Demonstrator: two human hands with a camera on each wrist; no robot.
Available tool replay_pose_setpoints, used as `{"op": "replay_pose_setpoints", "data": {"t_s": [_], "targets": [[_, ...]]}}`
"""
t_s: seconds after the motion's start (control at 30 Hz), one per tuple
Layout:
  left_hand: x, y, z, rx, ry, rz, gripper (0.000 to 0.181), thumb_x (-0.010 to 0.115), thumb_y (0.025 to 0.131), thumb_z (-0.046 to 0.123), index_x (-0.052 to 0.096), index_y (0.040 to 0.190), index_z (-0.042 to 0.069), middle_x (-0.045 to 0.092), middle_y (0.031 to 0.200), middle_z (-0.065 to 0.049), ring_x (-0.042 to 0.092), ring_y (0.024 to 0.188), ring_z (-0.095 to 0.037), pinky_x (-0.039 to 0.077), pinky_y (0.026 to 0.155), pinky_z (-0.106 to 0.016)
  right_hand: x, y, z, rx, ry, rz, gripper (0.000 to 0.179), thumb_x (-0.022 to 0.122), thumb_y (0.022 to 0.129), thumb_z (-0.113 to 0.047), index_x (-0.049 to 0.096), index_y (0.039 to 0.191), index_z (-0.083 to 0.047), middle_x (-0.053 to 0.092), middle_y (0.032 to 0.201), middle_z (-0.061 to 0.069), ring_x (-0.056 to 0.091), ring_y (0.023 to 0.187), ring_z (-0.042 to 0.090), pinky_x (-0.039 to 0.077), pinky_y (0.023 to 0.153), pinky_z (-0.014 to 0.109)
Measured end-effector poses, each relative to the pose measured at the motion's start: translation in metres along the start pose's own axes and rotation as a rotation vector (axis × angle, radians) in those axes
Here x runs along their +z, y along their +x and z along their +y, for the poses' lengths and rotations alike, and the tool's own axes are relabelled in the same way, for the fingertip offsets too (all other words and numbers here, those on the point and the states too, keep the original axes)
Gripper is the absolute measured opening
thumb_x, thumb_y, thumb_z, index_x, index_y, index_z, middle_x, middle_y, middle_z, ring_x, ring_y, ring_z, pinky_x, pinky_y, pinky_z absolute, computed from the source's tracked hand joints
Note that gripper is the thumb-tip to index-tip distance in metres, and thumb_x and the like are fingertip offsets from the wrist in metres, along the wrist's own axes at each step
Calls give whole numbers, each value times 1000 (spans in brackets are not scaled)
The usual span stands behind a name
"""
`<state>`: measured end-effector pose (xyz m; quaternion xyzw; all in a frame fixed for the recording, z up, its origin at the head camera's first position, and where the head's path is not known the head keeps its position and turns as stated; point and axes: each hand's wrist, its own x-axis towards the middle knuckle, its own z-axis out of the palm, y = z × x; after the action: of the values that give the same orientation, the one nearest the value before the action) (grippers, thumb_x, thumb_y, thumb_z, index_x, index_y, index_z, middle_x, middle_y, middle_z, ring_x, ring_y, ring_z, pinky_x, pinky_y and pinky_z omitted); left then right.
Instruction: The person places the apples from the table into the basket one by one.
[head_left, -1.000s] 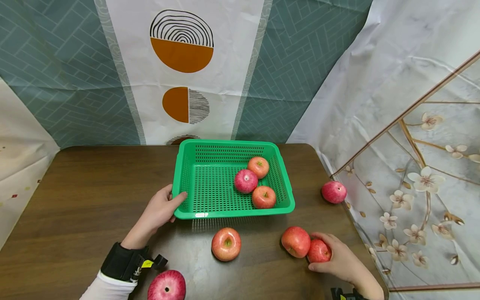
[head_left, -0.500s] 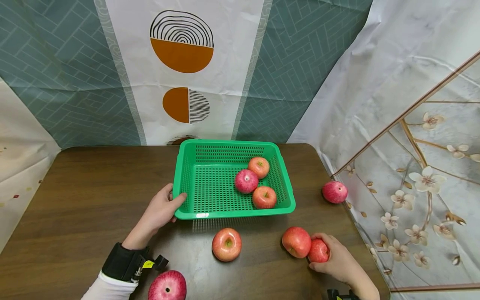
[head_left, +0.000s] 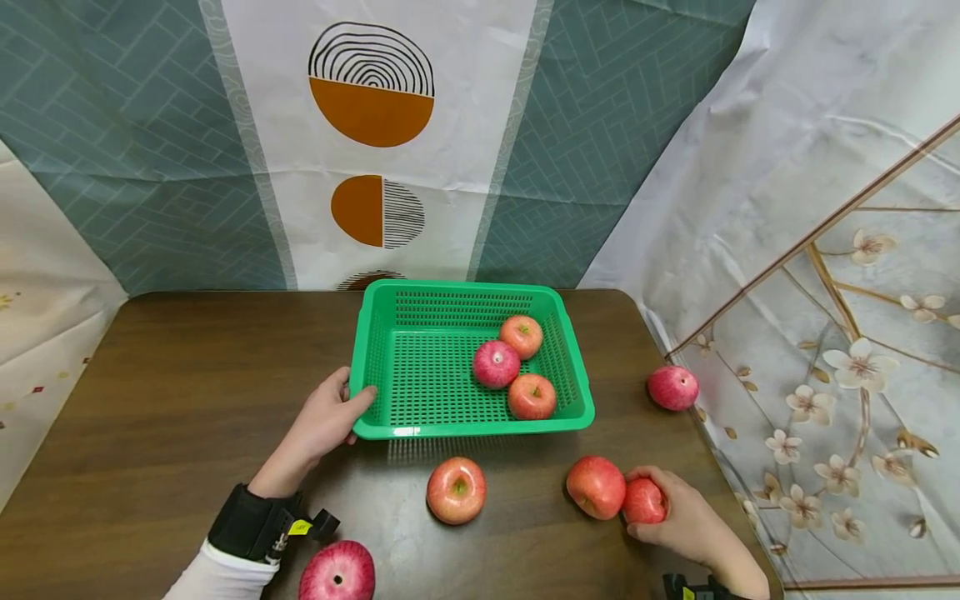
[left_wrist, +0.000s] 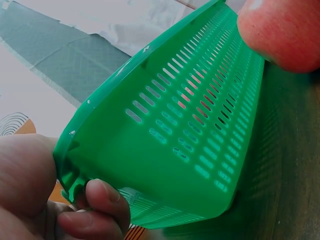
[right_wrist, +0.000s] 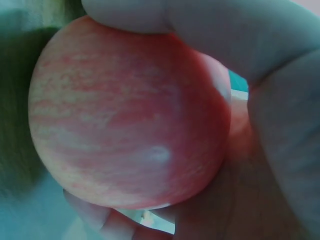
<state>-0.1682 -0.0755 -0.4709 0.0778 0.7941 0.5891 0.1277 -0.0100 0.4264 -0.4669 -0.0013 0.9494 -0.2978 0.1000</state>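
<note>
My left hand (head_left: 327,415) grips the left rim of a green plastic basket (head_left: 480,429), thumb over the edge and fingers beneath, as the left wrist view shows close up. Three apples lie in the basket's right half; the middle one (head_left: 496,364) is darker red. At the lower right, my right hand (head_left: 686,517) holds a red apple (head_left: 643,502) between thumb and fingers. In the right wrist view that apple (right_wrist: 130,115) fills most of the picture. Another red apple (head_left: 596,487) touches it on its left side.
On the brown table (head_left: 195,375), a lighter apple (head_left: 456,491) sits in front of the basket. A dark red apple (head_left: 337,572) is by the left forearm, cut by the frame's bottom. One more dark red apple (head_left: 672,388) lies near the right edge, beside a flowered cloth (head_left: 825,433).
The whole head view has shifted slightly, moving the scene a little to the right. Both hands keep their holds on the basket and the apple.
</note>
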Motion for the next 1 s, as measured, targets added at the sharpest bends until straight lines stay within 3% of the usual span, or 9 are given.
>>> {"op": "replay_pose_setpoints", "data": {"t_s": [0.37,0.53,0.8,1.0], "targets": [[2,0,-1,-10,-10,-8,45,57,101,30,44,130,-1,69,88,-22,53,47,-21,49,44,-30,-14,5,6,-26,-53,28,64,90,63,-27,60,118,-13,62,109,7,58,90,21,52,73,41],[2,0,0,-10,-17,-4,45,58,101,28,45,131,-2,69,79,-18,52,43,-21,48,42,-31,-24,12,3,-27,-86,59,64,90,66,-28,59,120,-15,62,109,9,58,90,23,53,71,41],[2,1,-1,4,-35,-8,41,55,102,24,45,132,-3,67,68,-11,49,38,-20,44,38,-30,-41,26,-6,-108,-123,142,65,89,68,-27,58,123,-12,62,110,11,59,92,26,54,70,43],[2,-3,7,-6,-41,-20,38,51,104,17,43,133,-6,69,77,-22,48,39,-18,45,40,-30,-56,37,-17,-135,-108,160,63,88,70,-23,56,123,-12,60,111,14,59,92,30,55,69,44]]}}
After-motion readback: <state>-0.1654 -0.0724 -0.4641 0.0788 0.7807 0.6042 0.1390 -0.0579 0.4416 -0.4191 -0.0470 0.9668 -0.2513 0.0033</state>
